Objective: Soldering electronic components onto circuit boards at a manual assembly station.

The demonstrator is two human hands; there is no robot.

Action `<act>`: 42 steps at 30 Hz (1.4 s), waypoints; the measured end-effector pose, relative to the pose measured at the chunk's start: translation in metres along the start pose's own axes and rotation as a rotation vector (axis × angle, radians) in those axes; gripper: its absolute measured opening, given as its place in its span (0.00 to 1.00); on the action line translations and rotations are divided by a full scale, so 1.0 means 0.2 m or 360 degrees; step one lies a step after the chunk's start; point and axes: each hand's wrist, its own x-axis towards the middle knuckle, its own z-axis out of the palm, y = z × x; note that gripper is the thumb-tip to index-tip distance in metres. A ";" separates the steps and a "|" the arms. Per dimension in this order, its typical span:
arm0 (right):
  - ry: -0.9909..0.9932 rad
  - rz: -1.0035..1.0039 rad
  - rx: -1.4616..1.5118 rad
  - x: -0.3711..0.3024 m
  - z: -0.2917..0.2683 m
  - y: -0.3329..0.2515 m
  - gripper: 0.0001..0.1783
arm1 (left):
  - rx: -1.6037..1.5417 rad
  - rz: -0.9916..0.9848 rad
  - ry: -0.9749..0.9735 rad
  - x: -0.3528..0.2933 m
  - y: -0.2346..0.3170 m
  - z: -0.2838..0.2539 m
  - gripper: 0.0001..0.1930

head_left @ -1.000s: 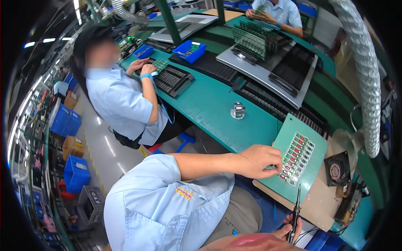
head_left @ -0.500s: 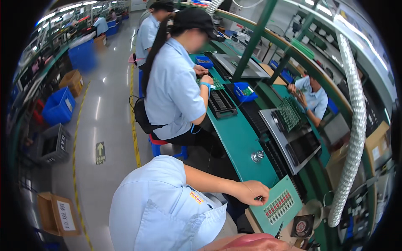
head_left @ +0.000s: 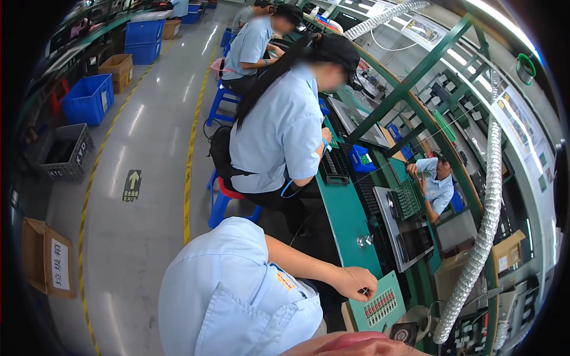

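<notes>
My left hand (head_left: 356,282) is closed, fingers curled around a thin silvery wire (head_left: 351,274) that loops over the knuckles. Its fingertips hover at the upper left edge of a pale green panel (head_left: 393,285). Set in that panel is a block of small red and white parts (head_left: 380,305) in rows. Below the panel a dark pointed tool tip (head_left: 385,327) shows, its other end hidden. My right hand is out of the picture.
A dark square piece with a round reddish centre (head_left: 405,333) lies beside the panel. Ahead are a small metal canister (head_left: 365,241), a black-edged metal tray (head_left: 404,228) and a seated co-worker (head_left: 273,136). A silver flexible duct (head_left: 475,261) hangs at right.
The whole view has swung, so the bench and co-workers appear shifted. My left hand stays by the panel's edge, still closed on the wire.
</notes>
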 end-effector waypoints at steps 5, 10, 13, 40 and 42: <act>0.0123 -0.0064 -0.0025 -0.12 0.11 -0.18 0.19 | -0.0017 0.0001 -0.0009 -0.03 0.01 0.05 0.02; 0.0369 -0.0014 -0.0126 -0.33 0.17 -0.35 0.20 | -0.0072 0.0036 -0.0091 -0.04 0.03 0.07 0.02; 0.0648 0.0102 -0.0288 -0.54 0.07 -0.49 0.19 | -0.0125 0.0053 -0.0185 0.01 0.04 0.12 0.03; 0.0996 0.0058 -0.0879 0.07 -0.36 0.06 0.14 | -0.0327 -0.0509 -0.0470 0.34 -0.03 0.35 0.07; 0.1066 0.0046 -0.0728 0.02 -0.34 0.00 0.15 | -0.0402 -0.0522 -0.0535 0.33 -0.04 0.37 0.07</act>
